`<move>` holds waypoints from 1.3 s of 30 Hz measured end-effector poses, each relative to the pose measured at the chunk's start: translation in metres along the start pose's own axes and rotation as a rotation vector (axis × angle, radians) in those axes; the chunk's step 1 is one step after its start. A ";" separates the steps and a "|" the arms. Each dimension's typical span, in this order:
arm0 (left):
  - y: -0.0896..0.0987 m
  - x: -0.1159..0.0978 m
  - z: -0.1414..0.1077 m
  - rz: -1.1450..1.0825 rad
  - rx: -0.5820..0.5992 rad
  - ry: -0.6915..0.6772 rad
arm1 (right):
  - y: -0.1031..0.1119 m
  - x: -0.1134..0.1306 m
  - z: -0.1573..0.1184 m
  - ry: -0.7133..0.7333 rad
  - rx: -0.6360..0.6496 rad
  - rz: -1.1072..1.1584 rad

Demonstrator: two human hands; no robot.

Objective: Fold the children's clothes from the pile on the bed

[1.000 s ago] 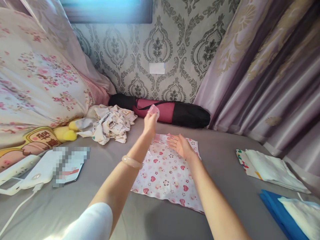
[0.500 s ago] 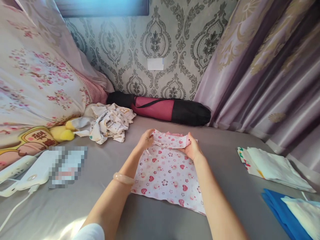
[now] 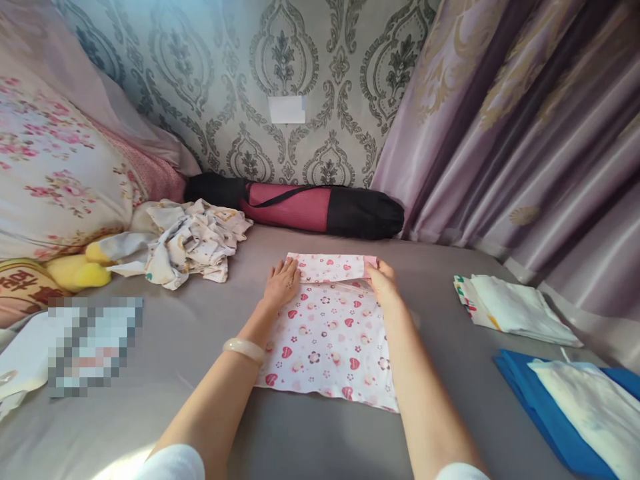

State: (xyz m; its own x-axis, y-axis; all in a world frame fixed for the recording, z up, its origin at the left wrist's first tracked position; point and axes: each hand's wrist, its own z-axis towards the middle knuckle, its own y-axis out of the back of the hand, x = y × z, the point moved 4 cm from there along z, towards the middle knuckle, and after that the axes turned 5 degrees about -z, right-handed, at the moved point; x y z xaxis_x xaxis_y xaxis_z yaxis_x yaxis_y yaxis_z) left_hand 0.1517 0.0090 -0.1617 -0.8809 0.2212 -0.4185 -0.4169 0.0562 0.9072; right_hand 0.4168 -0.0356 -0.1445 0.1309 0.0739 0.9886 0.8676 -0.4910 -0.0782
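Observation:
A white cloth garment (image 3: 325,347) printed with pink hearts and flowers lies flat on the grey bed sheet. Its far edge is folded over toward me, making a band with a pink strip at the right end. My left hand (image 3: 283,283) lies flat with fingers stretched out on the left end of that fold. At the right end, my right hand (image 3: 384,280) pinches the pink corner of the fold between thumb and fingers. A pale bangle circles my left wrist.
A crumpled printed cloth (image 3: 197,240) lies at the back left. Behind it runs a red and black long bag (image 3: 290,205) along the wall. Folded white cloth (image 3: 525,310) and a blue folded cloth (image 3: 535,407) lie on the right. A white device (image 3: 30,353) sits at the left.
My left hand has let go of the fold's left end and now rests flat on it. The folded band has come down onto the garment. The view has shifted slightly right.

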 end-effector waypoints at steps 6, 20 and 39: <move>0.001 -0.004 -0.002 0.043 0.010 0.014 | 0.013 -0.003 0.004 0.090 -0.102 -0.484; -0.001 -0.005 -0.002 0.088 0.030 -0.001 | 0.010 0.013 -0.026 0.099 -0.151 -0.989; 0.004 -0.055 0.005 0.125 -0.075 -0.231 | -0.061 0.009 -0.049 0.663 0.226 -1.212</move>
State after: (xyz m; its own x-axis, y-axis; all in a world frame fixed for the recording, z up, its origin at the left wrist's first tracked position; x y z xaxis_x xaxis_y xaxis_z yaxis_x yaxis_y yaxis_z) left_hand 0.1994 0.0016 -0.1350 -0.8556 0.4385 -0.2751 -0.3313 -0.0553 0.9419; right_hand 0.3418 -0.0479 -0.1241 -0.9395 -0.1036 0.3265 0.3424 -0.2645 0.9016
